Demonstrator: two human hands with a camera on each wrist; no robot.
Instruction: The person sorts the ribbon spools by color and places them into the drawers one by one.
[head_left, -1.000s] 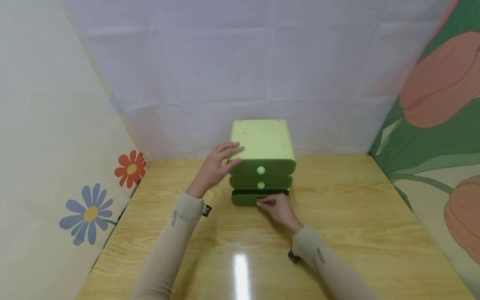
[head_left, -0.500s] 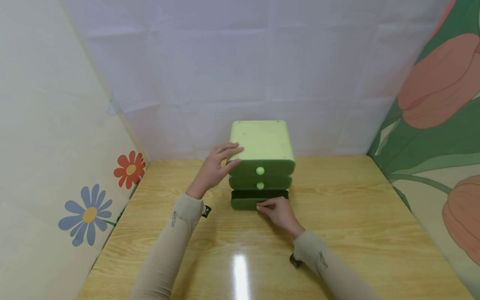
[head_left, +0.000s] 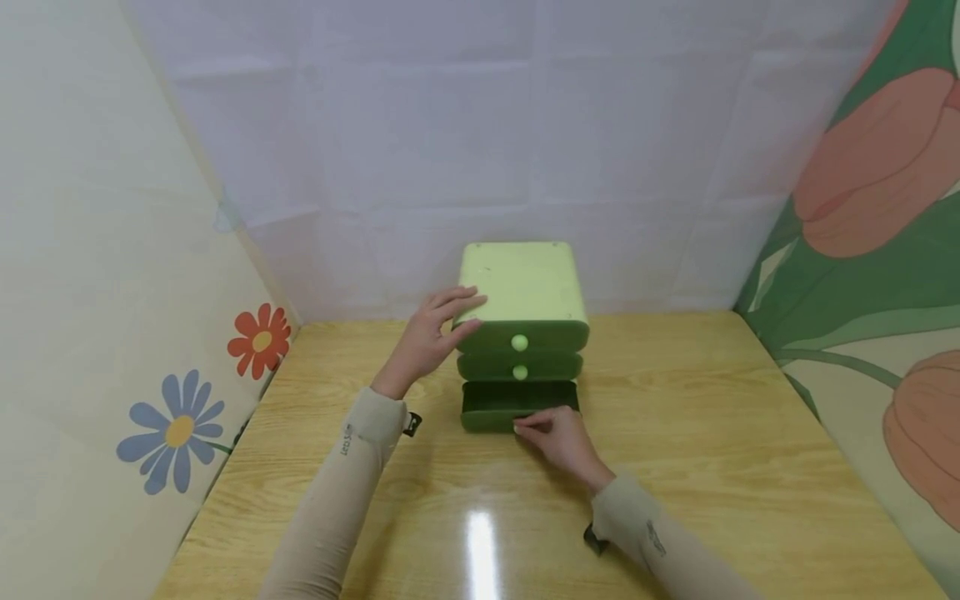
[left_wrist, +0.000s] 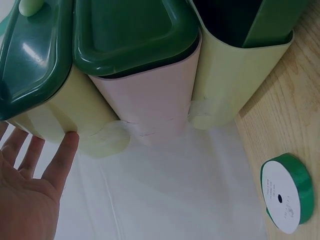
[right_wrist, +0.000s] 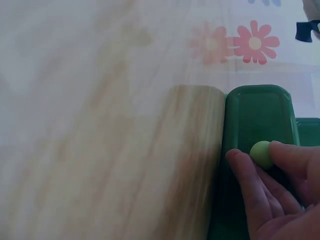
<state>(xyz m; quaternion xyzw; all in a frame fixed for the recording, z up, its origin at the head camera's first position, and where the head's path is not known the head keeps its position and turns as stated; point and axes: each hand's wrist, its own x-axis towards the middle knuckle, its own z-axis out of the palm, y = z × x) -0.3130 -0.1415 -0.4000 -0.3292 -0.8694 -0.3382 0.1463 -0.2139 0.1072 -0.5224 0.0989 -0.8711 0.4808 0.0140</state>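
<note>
A small three-tier drawer cabinet (head_left: 521, 279) stands on the wooden table, pale green on top with dark green drawer fronts. Its bottom drawer (head_left: 487, 422) is pulled partway out, and the dark inside that shows holds nothing visible. My right hand (head_left: 566, 442) pinches that drawer's light green round knob (right_wrist: 261, 154) between thumb and fingers. Over the cabinet's front left top corner rests my left hand (head_left: 427, 337), fingers fairly straight on the top and side. The upper two drawers look pushed in, each with a round knob (head_left: 520, 342).
In the left wrist view a spool of green ribbon (left_wrist: 287, 192) lies on the table beside the cabinet; the head view does not show it. A white cloth (head_left: 420, 150) hangs close behind, with flower-patterned panels at left and right.
The bottom drawer has slid out toward me, from a narrow gap to a wide opening, with my right hand moving along on its knob. My left hand has stayed on the cabinet.
</note>
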